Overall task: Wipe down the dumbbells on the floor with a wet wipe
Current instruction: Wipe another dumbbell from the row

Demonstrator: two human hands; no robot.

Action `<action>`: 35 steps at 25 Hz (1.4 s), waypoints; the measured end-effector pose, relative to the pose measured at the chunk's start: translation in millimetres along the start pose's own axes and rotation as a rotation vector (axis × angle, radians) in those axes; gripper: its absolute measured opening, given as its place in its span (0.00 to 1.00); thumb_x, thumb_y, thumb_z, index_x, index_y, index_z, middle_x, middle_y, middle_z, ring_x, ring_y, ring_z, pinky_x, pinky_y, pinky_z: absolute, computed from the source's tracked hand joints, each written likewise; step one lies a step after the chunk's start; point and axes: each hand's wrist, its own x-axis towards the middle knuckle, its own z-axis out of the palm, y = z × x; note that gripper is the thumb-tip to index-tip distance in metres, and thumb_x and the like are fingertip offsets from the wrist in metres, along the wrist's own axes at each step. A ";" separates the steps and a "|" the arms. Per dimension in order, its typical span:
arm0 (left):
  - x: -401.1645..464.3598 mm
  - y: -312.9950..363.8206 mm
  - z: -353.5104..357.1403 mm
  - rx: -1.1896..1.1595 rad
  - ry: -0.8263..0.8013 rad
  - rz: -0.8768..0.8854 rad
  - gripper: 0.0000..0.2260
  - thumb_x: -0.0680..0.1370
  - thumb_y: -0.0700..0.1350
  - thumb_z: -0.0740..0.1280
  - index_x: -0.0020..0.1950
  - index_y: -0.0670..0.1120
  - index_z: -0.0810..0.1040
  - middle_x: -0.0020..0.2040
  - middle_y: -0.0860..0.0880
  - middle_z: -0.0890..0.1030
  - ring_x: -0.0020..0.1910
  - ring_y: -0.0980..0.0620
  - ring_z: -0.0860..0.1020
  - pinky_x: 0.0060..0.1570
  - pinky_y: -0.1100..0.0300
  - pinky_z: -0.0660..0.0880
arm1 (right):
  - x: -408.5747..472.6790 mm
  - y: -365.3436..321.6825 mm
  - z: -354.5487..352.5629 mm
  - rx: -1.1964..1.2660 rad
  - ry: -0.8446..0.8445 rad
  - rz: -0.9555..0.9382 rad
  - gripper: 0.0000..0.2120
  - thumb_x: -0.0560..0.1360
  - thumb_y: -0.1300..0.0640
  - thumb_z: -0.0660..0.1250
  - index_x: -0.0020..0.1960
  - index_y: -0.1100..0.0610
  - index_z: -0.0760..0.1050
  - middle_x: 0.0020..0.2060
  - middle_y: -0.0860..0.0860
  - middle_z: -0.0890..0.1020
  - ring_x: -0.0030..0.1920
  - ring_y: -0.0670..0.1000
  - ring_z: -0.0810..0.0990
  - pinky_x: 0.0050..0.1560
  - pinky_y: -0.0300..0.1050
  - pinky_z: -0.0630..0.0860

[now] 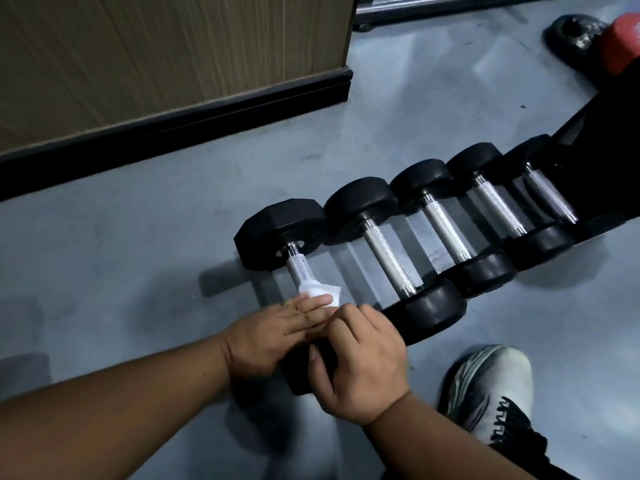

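Gym or home workout rm, row of black dumbbells (398,237) w/ chrome grips on grey floor (138,244), weight plate (571,32) far-right corner, sneaker (491,386)

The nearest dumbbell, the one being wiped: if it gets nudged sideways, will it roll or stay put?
The nearest dumbbell will probably stay put: its far head shows flat hexagonal faces resting on the floor. It is likely heavy for its size, with thick black heads on a metal bar. The right hand on its near head should steady it further.
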 end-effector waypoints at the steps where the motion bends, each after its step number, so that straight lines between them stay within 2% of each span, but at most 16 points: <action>1: -3.3 1.1 0.5 -0.022 -0.028 0.053 0.28 0.79 0.37 0.64 0.80 0.41 0.65 0.83 0.48 0.59 0.82 0.44 0.59 0.80 0.47 0.58 | -1.3 0.0 1.1 0.008 0.008 0.001 0.14 0.78 0.51 0.64 0.38 0.59 0.76 0.36 0.54 0.75 0.34 0.58 0.70 0.36 0.55 0.71; 3: 3.5 -14.2 -10.4 -0.007 -0.004 0.048 0.26 0.78 0.35 0.65 0.77 0.38 0.70 0.80 0.43 0.66 0.80 0.42 0.63 0.77 0.42 0.63 | -4.4 -0.5 3.7 0.008 0.034 0.005 0.14 0.77 0.52 0.64 0.38 0.60 0.77 0.36 0.55 0.76 0.34 0.58 0.71 0.36 0.55 0.71; 6: 14.1 -27.0 -19.0 0.052 0.082 -0.193 0.24 0.77 0.31 0.60 0.75 0.37 0.73 0.78 0.38 0.69 0.79 0.38 0.64 0.74 0.36 0.66 | -5.6 2.7 6.5 0.000 0.057 0.018 0.14 0.76 0.53 0.64 0.37 0.60 0.78 0.37 0.55 0.78 0.35 0.59 0.72 0.37 0.55 0.72; 10: 0.1 4.1 2.6 0.008 -0.005 0.073 0.23 0.80 0.37 0.64 0.76 0.39 0.70 0.78 0.38 0.68 0.80 0.39 0.62 0.78 0.42 0.61 | -6.1 0.8 7.5 -0.001 0.062 0.005 0.13 0.76 0.52 0.65 0.39 0.59 0.80 0.38 0.54 0.78 0.36 0.58 0.73 0.39 0.53 0.72; 12: 4.0 -11.7 -9.0 0.032 0.013 0.105 0.22 0.81 0.37 0.60 0.76 0.38 0.70 0.78 0.38 0.69 0.80 0.40 0.63 0.78 0.42 0.61 | -5.9 0.8 7.7 -0.004 0.072 0.003 0.12 0.76 0.52 0.66 0.38 0.59 0.80 0.37 0.54 0.78 0.35 0.58 0.73 0.39 0.53 0.72; 14: 11.7 -31.7 -21.6 0.064 0.082 -0.087 0.24 0.79 0.32 0.55 0.75 0.35 0.72 0.77 0.36 0.70 0.79 0.38 0.65 0.75 0.38 0.66 | -5.5 2.1 8.2 -0.007 0.076 0.011 0.12 0.75 0.52 0.66 0.38 0.59 0.79 0.37 0.54 0.78 0.35 0.58 0.72 0.39 0.53 0.72; 16: 11.4 -30.8 -19.2 0.103 0.132 -0.201 0.25 0.77 0.29 0.58 0.74 0.34 0.72 0.77 0.36 0.69 0.79 0.37 0.64 0.74 0.37 0.66 | -6.5 2.5 8.5 -0.006 0.078 0.011 0.12 0.74 0.51 0.67 0.37 0.59 0.79 0.37 0.53 0.78 0.35 0.58 0.73 0.39 0.53 0.72; 20: -0.2 1.0 0.4 0.017 -0.004 0.102 0.22 0.82 0.36 0.59 0.77 0.38 0.68 0.77 0.38 0.69 0.80 0.40 0.64 0.77 0.42 0.64 | -5.9 2.9 8.3 -0.008 0.058 0.000 0.14 0.75 0.49 0.66 0.38 0.58 0.79 0.37 0.53 0.79 0.35 0.58 0.73 0.40 0.53 0.73; 21: 1.8 -7.6 -7.2 0.011 -0.016 0.101 0.22 0.81 0.35 0.59 0.77 0.38 0.69 0.77 0.39 0.69 0.79 0.40 0.65 0.77 0.43 0.64 | -5.7 3.2 8.2 -0.014 0.056 0.005 0.14 0.75 0.49 0.66 0.38 0.58 0.79 0.37 0.53 0.78 0.35 0.58 0.73 0.40 0.53 0.72; 24: 7.6 -36.9 -27.0 0.053 0.093 -0.201 0.29 0.74 0.28 0.52 0.76 0.36 0.70 0.78 0.38 0.69 0.79 0.38 0.66 0.78 0.45 0.63 | -5.7 4.0 7.5 -0.030 0.045 0.023 0.12 0.73 0.50 0.68 0.37 0.58 0.78 0.37 0.53 0.78 0.35 0.58 0.71 0.38 0.53 0.71; 25: 5.8 -33.5 -23.7 0.072 0.112 -0.230 0.30 0.75 0.28 0.52 0.77 0.37 0.69 0.79 0.39 0.67 0.79 0.38 0.64 0.79 0.45 0.61 | -6.4 3.6 7.4 -0.035 0.044 0.023 0.12 0.72 0.50 0.68 0.37 0.58 0.78 0.37 0.53 0.78 0.35 0.58 0.71 0.38 0.53 0.71; 28: -3.1 6.4 2.2 -0.073 0.017 -0.100 0.27 0.84 0.36 0.59 0.83 0.51 0.61 0.83 0.52 0.61 0.82 0.49 0.60 0.81 0.55 0.55 | -6.3 2.6 8.0 -0.029 0.038 0.020 0.13 0.74 0.49 0.68 0.37 0.58 0.78 0.37 0.54 0.78 0.35 0.58 0.72 0.39 0.54 0.71; 30: -2.8 -0.5 -3.4 -0.041 -0.020 0.066 0.25 0.85 0.38 0.58 0.82 0.45 0.61 0.82 0.47 0.61 0.82 0.46 0.61 0.80 0.51 0.57 | -6.2 3.2 7.8 -0.030 0.039 0.017 0.14 0.74 0.49 0.67 0.38 0.58 0.78 0.37 0.54 0.78 0.35 0.58 0.72 0.39 0.53 0.72; 31: -0.3 -13.2 -9.0 -0.012 -0.011 0.047 0.25 0.82 0.34 0.58 0.81 0.41 0.63 0.81 0.42 0.64 0.81 0.43 0.61 0.80 0.48 0.59 | -6.3 3.4 7.6 -0.035 0.037 0.018 0.13 0.74 0.49 0.67 0.38 0.59 0.78 0.37 0.54 0.78 0.35 0.58 0.72 0.39 0.53 0.72; 33: 4.5 -34.7 -22.9 0.022 0.049 -0.186 0.32 0.73 0.25 0.56 0.78 0.36 0.67 0.80 0.38 0.66 0.81 0.39 0.61 0.78 0.42 0.62 | -6.5 2.9 6.9 -0.037 0.029 0.022 0.12 0.73 0.51 0.68 0.37 0.59 0.78 0.37 0.54 0.78 0.35 0.58 0.71 0.39 0.53 0.71; 35: 3.6 -25.3 -16.7 0.059 0.088 -0.242 0.30 0.73 0.26 0.55 0.77 0.35 0.68 0.79 0.37 0.66 0.81 0.38 0.61 0.77 0.39 0.63 | -6.6 1.6 6.9 -0.040 0.028 0.024 0.12 0.73 0.51 0.68 0.37 0.59 0.78 0.37 0.54 0.78 0.35 0.59 0.71 0.38 0.54 0.71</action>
